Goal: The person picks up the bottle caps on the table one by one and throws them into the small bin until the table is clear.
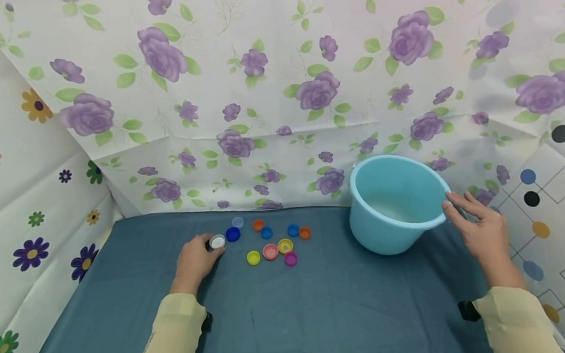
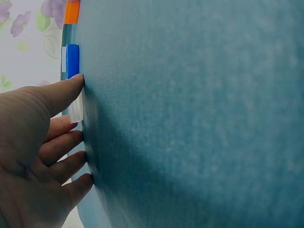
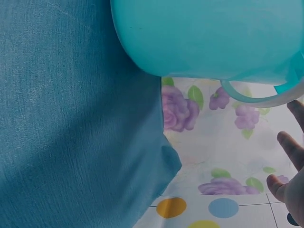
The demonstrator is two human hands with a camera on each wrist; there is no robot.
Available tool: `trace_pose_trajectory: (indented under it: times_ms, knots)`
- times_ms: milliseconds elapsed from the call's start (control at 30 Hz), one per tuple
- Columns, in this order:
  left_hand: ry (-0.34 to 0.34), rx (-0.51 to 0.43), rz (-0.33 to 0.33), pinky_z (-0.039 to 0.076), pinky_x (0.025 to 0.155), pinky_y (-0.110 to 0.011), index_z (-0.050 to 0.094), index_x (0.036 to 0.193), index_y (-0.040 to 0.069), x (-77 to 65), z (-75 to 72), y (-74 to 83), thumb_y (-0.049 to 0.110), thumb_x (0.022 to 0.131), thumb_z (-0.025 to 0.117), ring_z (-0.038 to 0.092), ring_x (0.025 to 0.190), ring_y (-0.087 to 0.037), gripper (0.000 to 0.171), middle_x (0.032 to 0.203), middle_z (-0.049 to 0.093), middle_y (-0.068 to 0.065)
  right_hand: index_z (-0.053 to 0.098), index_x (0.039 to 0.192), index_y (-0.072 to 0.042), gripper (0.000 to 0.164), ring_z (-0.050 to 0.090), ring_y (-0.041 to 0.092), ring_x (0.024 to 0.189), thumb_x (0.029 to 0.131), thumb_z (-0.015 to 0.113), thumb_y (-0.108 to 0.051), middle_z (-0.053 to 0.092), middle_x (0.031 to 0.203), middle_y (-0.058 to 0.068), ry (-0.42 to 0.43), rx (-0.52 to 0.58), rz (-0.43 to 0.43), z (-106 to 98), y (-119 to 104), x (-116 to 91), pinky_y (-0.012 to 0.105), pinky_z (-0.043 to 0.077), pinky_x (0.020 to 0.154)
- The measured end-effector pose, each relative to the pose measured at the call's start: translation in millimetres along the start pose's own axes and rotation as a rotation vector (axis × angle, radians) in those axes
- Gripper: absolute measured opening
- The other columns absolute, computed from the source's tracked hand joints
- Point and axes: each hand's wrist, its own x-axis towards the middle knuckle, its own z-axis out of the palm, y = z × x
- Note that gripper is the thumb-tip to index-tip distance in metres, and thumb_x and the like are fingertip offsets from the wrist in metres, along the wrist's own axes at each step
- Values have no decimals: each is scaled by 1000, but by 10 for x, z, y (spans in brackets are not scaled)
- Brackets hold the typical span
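My left hand (image 1: 194,263) pinches a small whitish bottle cap (image 1: 217,242) between thumb and forefinger. In the left wrist view the cap (image 2: 76,110) looks clear and stands at the cloth, the other fingers spread beside it. A dark blue cap (image 1: 233,234) lies right by it, with a pale clear cap (image 1: 237,222) just behind. On the right, the fairly straight fingers of my right hand (image 1: 483,233) touch the rim of a light blue bucket (image 1: 390,240). The bucket stands upright; its visible inside holds no objects. The right wrist view cuts off part of that hand.
Several more caps lie mid-table, among them a yellow-green cap (image 1: 253,258), a pink cap (image 1: 270,251), a magenta cap (image 1: 291,258) and an orange cap (image 1: 304,233). A blue cloth (image 1: 312,316) covers the table. Flowered sheeting (image 1: 277,105) rises behind it.
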Motion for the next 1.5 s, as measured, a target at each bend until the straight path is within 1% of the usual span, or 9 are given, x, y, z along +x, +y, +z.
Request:
trace_pose_trajectory:
  times_ms: [200,500,667,900,967,1033,1200,1333,1500]
  knots:
    - [-3,-3,6,44,91,-55,54,129,5,-21,-28,6,35,85,68,54,114,-39,55,126,57,-21,58,123,-43,44,32,-1,136,81,63,-56,53,133,-11,5,22,28,8,-18,1,52,36,105]
    - [55,-103,-7,46,90,-51,57,127,9,-43,-33,22,29,83,70,56,113,-34,50,124,61,-15,58,124,-41,46,29,0,138,80,64,-56,47,140,-8,-15,64,58,-13,-36,-25,57,33,105]
    - [91,-131,21,47,88,-50,57,128,10,-29,-62,101,27,82,71,57,111,-32,51,122,62,-13,58,124,-40,47,28,2,139,80,63,-56,46,141,-7,-16,60,57,-26,-34,-31,57,33,105]
    - [175,-195,91,47,85,-47,59,126,12,-14,-156,284,29,82,72,58,107,-28,49,113,63,-8,58,125,-37,47,27,13,142,82,63,-54,37,147,-6,-15,38,26,-50,-21,-32,59,34,103]
    - [196,-220,106,47,86,-47,59,125,14,-7,-188,352,31,82,71,57,109,-28,49,113,62,-6,58,125,-37,47,26,16,143,82,63,-54,36,148,-4,-18,37,18,-59,-18,-34,60,30,105]
    - [207,-247,121,47,87,-47,60,125,15,-6,-228,442,32,82,71,57,111,-29,48,115,62,-6,58,126,-36,48,25,19,143,82,63,-53,36,147,-2,-16,34,-3,-67,-14,-32,60,22,110]
    - [195,-297,161,50,86,-46,58,127,17,-16,-346,736,35,82,71,56,115,-28,50,124,61,-7,58,127,-33,48,29,17,141,83,64,-51,46,140,3,1,6,-66,-69,9,-14,51,4,118]
    - [174,-321,210,52,83,-44,56,129,19,-10,-427,1006,36,83,70,57,114,-27,52,129,58,-7,58,128,-33,49,30,15,141,83,63,-52,51,136,4,0,-9,-88,-73,26,-3,49,4,119]
    - [147,-368,265,52,79,-41,58,127,23,19,-499,1372,37,83,70,61,105,-23,48,129,58,-3,58,127,-33,48,30,16,140,83,63,-51,54,132,4,5,-15,-117,-75,38,-7,50,4,118]
